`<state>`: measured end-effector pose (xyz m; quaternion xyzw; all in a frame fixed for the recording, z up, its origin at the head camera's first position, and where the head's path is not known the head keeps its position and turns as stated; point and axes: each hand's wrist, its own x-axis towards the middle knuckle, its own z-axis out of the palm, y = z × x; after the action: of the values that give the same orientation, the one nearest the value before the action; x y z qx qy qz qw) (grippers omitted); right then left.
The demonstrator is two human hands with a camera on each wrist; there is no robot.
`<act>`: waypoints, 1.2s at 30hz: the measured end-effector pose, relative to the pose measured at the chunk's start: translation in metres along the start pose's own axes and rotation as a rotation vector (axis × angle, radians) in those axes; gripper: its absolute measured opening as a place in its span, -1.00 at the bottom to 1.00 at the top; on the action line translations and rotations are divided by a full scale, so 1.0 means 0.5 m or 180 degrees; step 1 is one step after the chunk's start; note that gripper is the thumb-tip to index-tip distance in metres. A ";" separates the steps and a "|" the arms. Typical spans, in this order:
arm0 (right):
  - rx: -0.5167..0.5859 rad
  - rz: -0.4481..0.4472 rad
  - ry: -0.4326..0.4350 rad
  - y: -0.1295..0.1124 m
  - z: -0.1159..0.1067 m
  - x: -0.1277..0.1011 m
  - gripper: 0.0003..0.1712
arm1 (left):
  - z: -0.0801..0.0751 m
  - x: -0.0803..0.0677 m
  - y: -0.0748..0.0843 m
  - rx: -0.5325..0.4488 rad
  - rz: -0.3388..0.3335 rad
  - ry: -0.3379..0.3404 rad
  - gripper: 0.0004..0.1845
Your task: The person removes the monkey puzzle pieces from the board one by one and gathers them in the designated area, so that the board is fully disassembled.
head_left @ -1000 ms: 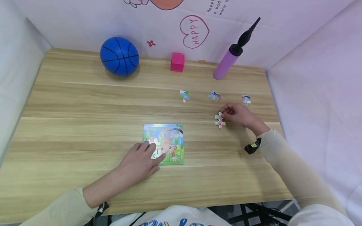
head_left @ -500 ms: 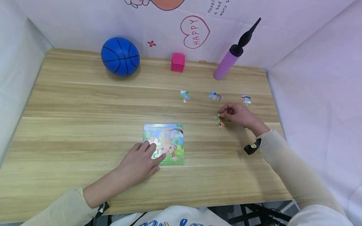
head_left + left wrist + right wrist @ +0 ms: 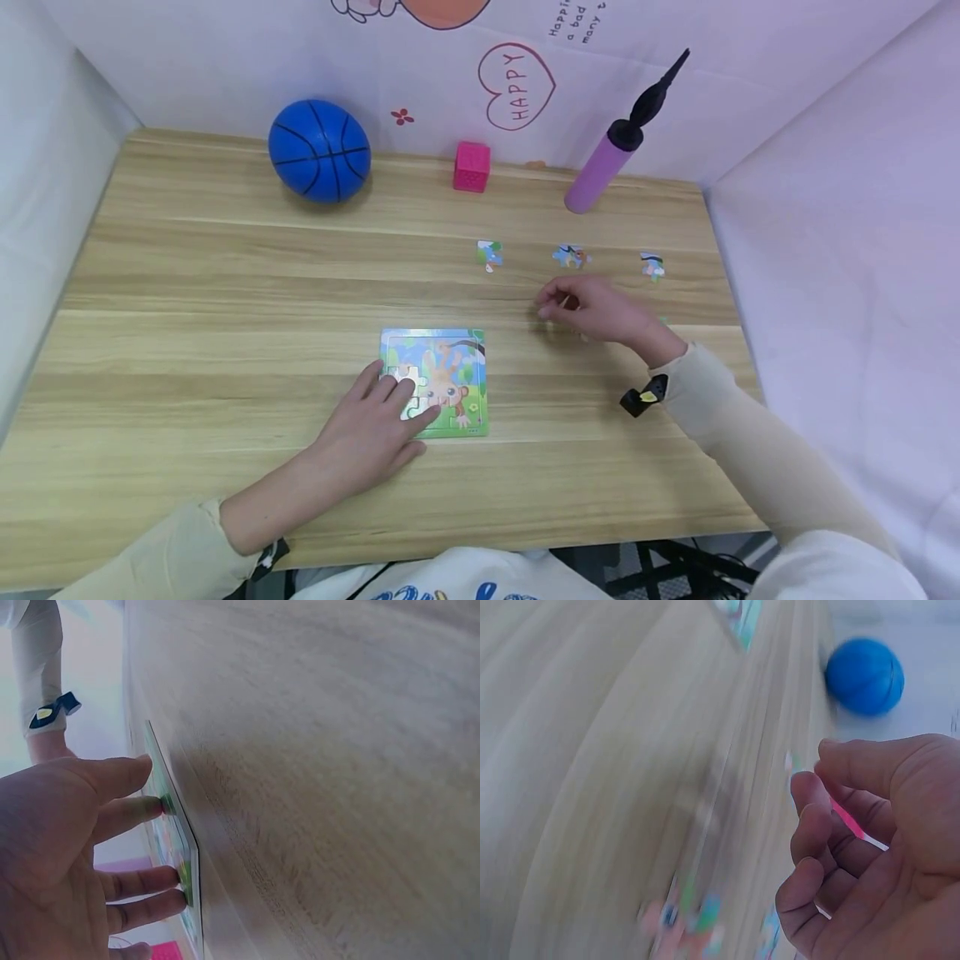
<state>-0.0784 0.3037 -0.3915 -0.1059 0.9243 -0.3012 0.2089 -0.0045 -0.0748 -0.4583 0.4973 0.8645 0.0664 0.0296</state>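
A small framed jigsaw puzzle (image 3: 448, 392) with a monkey picture lies flat near the table's front; pale bare patches show at its left. My left hand (image 3: 378, 429) rests on its lower-left part, fingers spread, and in the left wrist view the fingertips touch the board. To the right, my right hand (image 3: 870, 840) hovers low over the table with loosely bent fingers. I see nothing between its thumb and fingers. Beneath it lies a blurred puzzle piece (image 3: 675, 922) with a monkey's eye, mostly hidden by the hand in the head view.
Loose pieces lie behind the right hand: a green-and-blue piece (image 3: 489, 255), a blue-and-brown piece (image 3: 572, 256) and another piece (image 3: 652, 266). A blue ball (image 3: 319, 151), pink cube (image 3: 472, 167) and purple pump (image 3: 600, 171) stand along the back wall.
My right hand has moved left, away from the puzzle piece its fingertips were handling, which stays on the table. The left hand has barely shifted on the board.
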 end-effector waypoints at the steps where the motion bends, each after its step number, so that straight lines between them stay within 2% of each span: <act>1: -0.0026 -0.0066 -0.0038 -0.014 0.006 0.006 -0.70 | 0.000 0.000 0.000 0.0005 -0.0007 -0.0010 -0.48; 6: -0.0002 -0.0417 -0.0326 -0.080 0.050 0.040 -0.74 | -0.007 -0.007 0.006 0.0027 -0.0037 -0.0060 -0.45; 11: 0.0041 -0.0759 -0.0718 -0.149 0.119 0.081 -0.72 | -0.014 -0.022 0.017 -0.0014 0.0007 -0.0100 -0.42; 18: -0.0220 -0.0856 -0.1143 -0.206 0.199 0.117 -0.60 | -0.017 -0.039 0.027 0.0027 0.0071 -0.0038 -0.47; 23: -0.0255 -0.0920 -0.1191 -0.221 0.219 0.123 -0.62 | -0.011 -0.046 0.028 0.0118 0.0036 -0.0144 -0.42; 27: -0.0222 -0.0850 -0.1176 -0.226 0.223 0.120 -0.65 | -0.004 -0.049 0.030 0.0171 0.0052 -0.0250 -0.36; 36: -0.0046 -0.0671 -0.1059 -0.236 0.247 0.127 -0.74 | 0.011 -0.051 0.031 0.0181 0.0038 -0.0138 -0.39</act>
<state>-0.0710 0.1259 -0.4314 -0.2520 0.8630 -0.2932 0.3253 0.0225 -0.0887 -0.4618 0.5045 0.8622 0.0312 0.0337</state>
